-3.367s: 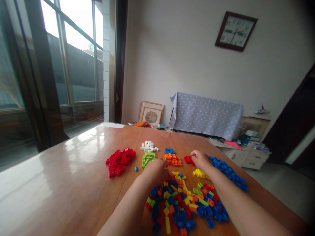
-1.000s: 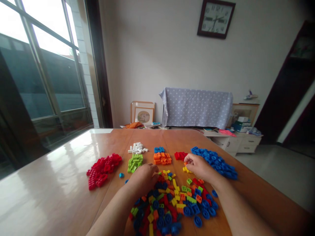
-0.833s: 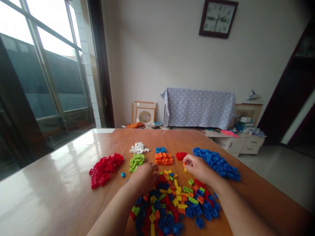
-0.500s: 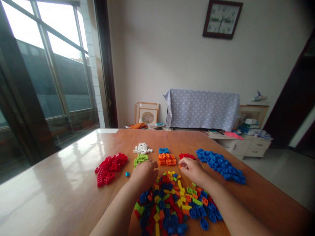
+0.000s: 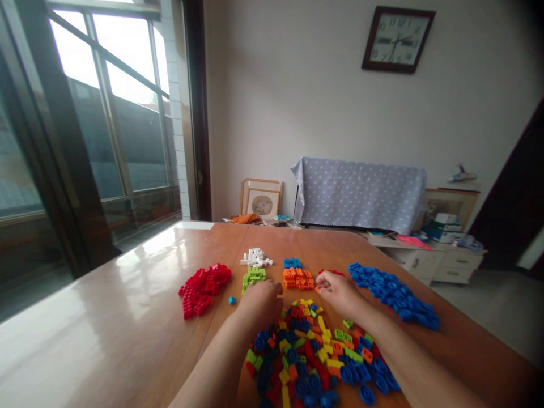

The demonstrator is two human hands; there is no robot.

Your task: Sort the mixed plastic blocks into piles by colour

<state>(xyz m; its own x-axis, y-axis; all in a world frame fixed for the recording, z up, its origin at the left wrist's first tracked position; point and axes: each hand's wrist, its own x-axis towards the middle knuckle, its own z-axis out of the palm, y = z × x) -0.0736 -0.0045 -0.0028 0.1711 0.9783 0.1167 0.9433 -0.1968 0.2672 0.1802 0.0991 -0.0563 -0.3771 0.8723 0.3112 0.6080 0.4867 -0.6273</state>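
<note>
Orange brick, mid-frame, is pinched by nearly closed fingertips of your right hand; a light grip should avoid nudging the orange stack just left. Your left hand curls loosely near the mixed heap, its hold hidden. Bare table opens lower left, its far edge crossing mid-frame.

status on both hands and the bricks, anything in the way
Left hand beside mixed multicoloured plastic brick pile, grip unclear. Right hand pinching small orange plastic brick near stacked orange plastic bricks. Right-side red plastic bricks partly hidden behind that hand.
</note>
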